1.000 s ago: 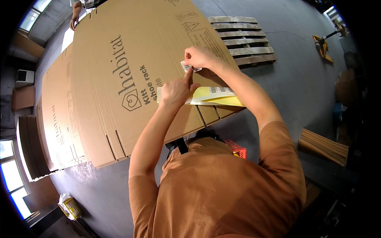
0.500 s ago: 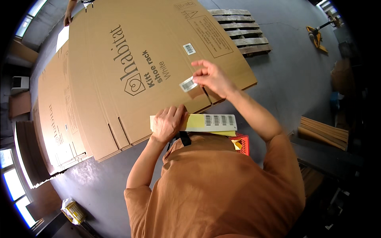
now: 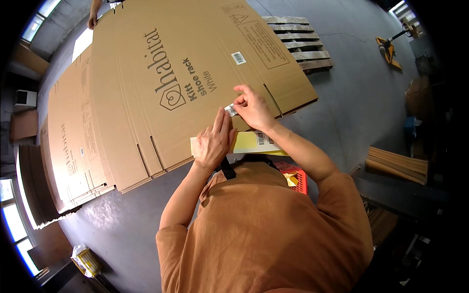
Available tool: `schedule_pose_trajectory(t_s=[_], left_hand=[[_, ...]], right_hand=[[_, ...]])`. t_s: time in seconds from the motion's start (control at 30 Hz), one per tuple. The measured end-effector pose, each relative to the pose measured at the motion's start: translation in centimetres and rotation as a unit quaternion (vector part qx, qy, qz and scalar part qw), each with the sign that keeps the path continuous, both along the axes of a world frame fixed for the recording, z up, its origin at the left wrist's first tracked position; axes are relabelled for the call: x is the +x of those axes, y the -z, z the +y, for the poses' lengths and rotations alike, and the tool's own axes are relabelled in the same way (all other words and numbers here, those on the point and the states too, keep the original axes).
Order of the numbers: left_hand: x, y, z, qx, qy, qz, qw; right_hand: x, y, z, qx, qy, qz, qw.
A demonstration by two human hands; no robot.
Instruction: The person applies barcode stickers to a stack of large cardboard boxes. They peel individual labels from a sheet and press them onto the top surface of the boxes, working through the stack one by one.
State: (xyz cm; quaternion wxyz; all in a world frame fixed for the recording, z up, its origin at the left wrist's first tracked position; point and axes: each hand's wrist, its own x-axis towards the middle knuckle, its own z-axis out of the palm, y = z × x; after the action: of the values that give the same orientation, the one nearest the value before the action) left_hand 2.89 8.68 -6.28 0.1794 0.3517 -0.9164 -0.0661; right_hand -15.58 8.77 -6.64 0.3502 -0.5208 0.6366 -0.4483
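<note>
Between the thumb and forefinger of my right hand (image 3: 251, 108) is a small white barcode label (image 3: 230, 110), lying against the near edge of a large flat brown carton (image 3: 132, 93). My left hand (image 3: 213, 144) reaches its straightened index and middle fingers to the label's left side. Under that palm and thumb it keeps hold of a yellow-and-white sheet of barcode labels (image 3: 246, 141), part of which my hands cover. A similar barcode label (image 3: 238, 58) is stuck on the carton farther up.
More flat cartons (image 3: 68, 132) lie to the left. Another person's hand (image 3: 93, 20) touches the carton's far left corner. A wooden pallet (image 3: 300, 41) lies beyond, with a yellow pallet jack (image 3: 389, 52) at far right. A red basket (image 3: 300, 181) is beside my body.
My right hand has brought the label down and left onto the carton's near edge. The left hand has moved up and stretched its fingers to the label, the sheet shifting with it.
</note>
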Motion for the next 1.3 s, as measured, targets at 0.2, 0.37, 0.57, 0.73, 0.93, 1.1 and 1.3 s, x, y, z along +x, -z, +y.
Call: schedule_pose_trajectory(t_s=[0.2, 0.37, 0.57, 0.73, 0.93, 1.1, 1.3], left_hand=[[-0.4, -0.1, -0.2, 0.056, -0.013, -0.029, 0.998], [0.0, -0.9, -0.4, 0.021, -0.021, 0.009, 1.000], [2.2, -2.5, -1.3, -0.063, -0.055, 0.099, 0.992], [1.0, -4.4, -1.4, -0.092, -0.060, 0.042, 0.993], [-4.1, -5.2, 0.0, -0.098, -0.005, 0.064, 0.993], [-5.3, -4.2, -0.6, -0.083, -0.049, 0.072, 0.993], [-5.6, -4.2, -1.1, -0.069, -0.043, 0.015, 0.997]], right_hand=[[0.6, -1.4, -0.2, -0.026, -0.030, 0.291, 0.956], [-4.0, -1.7, -0.1, -0.003, -0.033, 0.277, 0.960], [-7.2, -6.8, 5.0, 0.120, -0.295, 0.109, 0.942], [-7.5, -7.9, 4.9, 0.112, -0.264, 0.169, 0.943], [-8.1, -7.3, 3.9, 0.027, -0.259, 0.174, 0.950], [-8.0, -7.6, 3.3, -0.030, -0.253, 0.228, 0.940], [-7.7, -6.6, 1.9, -0.127, -0.236, 0.213, 0.939]])
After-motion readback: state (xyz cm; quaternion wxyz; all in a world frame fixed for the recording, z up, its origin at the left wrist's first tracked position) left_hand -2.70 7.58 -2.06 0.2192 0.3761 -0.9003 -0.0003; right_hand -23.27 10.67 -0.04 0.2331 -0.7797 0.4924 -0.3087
